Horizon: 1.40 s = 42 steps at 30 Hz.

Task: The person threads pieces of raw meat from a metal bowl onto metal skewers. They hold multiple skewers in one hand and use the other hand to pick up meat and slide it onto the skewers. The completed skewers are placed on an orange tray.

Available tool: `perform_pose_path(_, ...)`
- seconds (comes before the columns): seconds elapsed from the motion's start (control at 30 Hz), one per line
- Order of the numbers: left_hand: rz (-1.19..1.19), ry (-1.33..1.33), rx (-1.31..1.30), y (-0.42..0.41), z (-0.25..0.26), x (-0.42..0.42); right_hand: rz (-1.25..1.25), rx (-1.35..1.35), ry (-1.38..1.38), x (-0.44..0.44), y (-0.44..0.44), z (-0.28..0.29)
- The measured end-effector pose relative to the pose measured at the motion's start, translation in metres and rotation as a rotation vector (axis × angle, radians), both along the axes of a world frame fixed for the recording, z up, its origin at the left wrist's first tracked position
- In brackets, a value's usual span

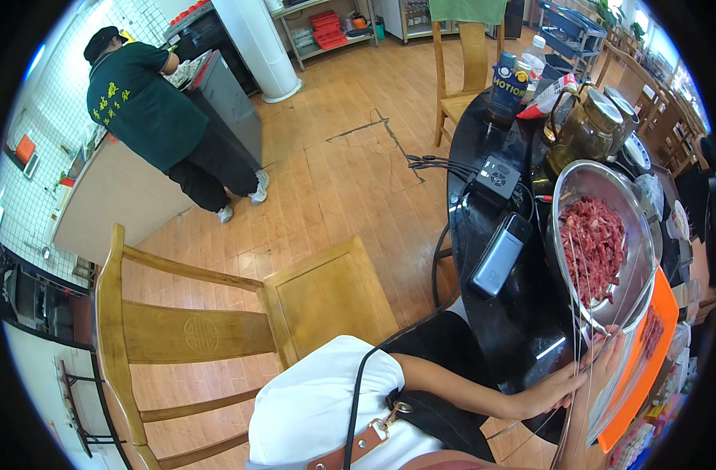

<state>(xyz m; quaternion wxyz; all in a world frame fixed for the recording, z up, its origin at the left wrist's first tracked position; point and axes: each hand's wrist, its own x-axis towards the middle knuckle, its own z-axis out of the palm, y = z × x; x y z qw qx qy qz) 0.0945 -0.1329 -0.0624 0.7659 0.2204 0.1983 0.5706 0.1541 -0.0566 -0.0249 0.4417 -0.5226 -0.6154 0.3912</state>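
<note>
Thin metal skewers (576, 329) run through my two hands, and their upper ends slant over the steel bowl (640, 247). My right hand (606, 357) grips them just below the bowl's near rim. Pressed close against it, my left hand (549, 389) has skewers passing through its fingers, though the exact grip is partly hidden. Red chopped meat (593, 244) lies in the bowl. Beside my hands, an orange tray (657, 358) carries many skewers side by side, with meat (652, 333) on their far ends.
On the black table (487, 341) lie a power bank (502, 252) and a cabled device (498, 176). Glass jugs (587, 126) and bottles (534, 59) stand farther back. A wooden chair (328, 294) is at left; a person (146, 111) works at a counter beyond. A black cable (358, 388) crosses my body.
</note>
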Motion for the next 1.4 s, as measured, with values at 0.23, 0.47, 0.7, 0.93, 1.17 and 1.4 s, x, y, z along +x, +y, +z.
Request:
perform_pose_path(0.23,0.118,0.068,0.089,0.002,-0.003,0.026,0.000,-0.078,0.196,0.013,0.000,-0.003)
perform_pose_path(0.47,-0.028,0.160,0.128,-0.010,0.002,0.006,-0.003,0.153,0.002,0.033,-0.009,0.013)
perform_pose_path(0.7,0.018,-0.089,0.285,-0.039,0.006,0.017,-0.205,0.229,-0.856,0.154,0.079,-0.001)
perform_pose_path(0.93,0.171,0.301,0.343,-0.021,0.006,-0.035,-0.411,-0.087,-1.311,0.171,0.097,-0.029)
perform_pose_path(1.17,-0.059,0.323,0.030,-0.042,-0.023,-0.082,-0.413,0.207,-1.204,0.165,0.108,-0.043)
perform_pose_path(1.4,-0.077,0.212,0.004,-0.054,-0.035,-0.077,-0.289,0.239,-1.252,0.209,0.122,-0.079)
